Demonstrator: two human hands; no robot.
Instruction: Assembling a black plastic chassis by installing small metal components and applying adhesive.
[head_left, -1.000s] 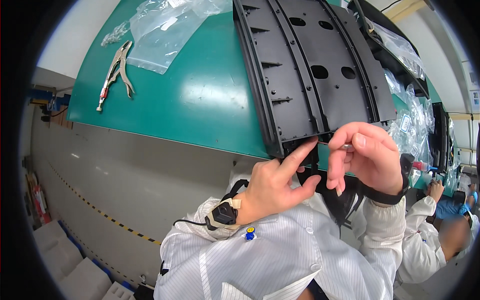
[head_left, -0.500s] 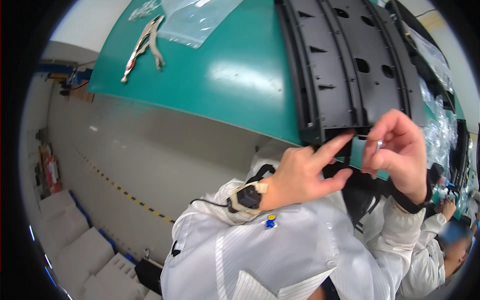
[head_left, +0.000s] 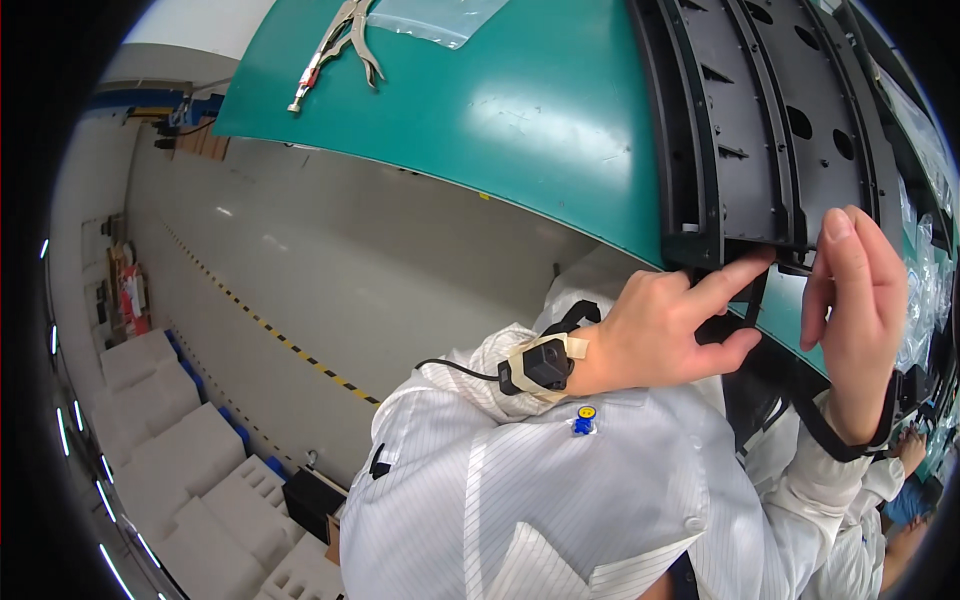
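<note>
A large black metal panel [head_left: 760,130] with ribs, oval holes and small tabs lies on the green workbench [head_left: 520,110], its near end at the bench edge. My left hand [head_left: 660,325] reaches to that near end; its index finger is stretched against the underside of the edge, thumb held apart. Just right of the same corner, my right hand [head_left: 860,300] is raised with its fingers bent and pressed together. Whatever may be in those fingers is hidden. Silver locking pliers [head_left: 335,50] and a clear plastic bag [head_left: 440,18] lie on the bench at the far left.
Clear plastic wrapping [head_left: 925,300] lies right of the panel. A co-worker's hand [head_left: 912,450] shows at the far right. White foam blocks [head_left: 175,450] are stacked on the floor at lower left, beside a yellow-black floor stripe [head_left: 265,322].
The view has shifted, so the bench and panel appear farther right. My right hand has turned its fingers upward; the small silvery piece at its fingertips no longer shows. My left index finger stays at the edge.
</note>
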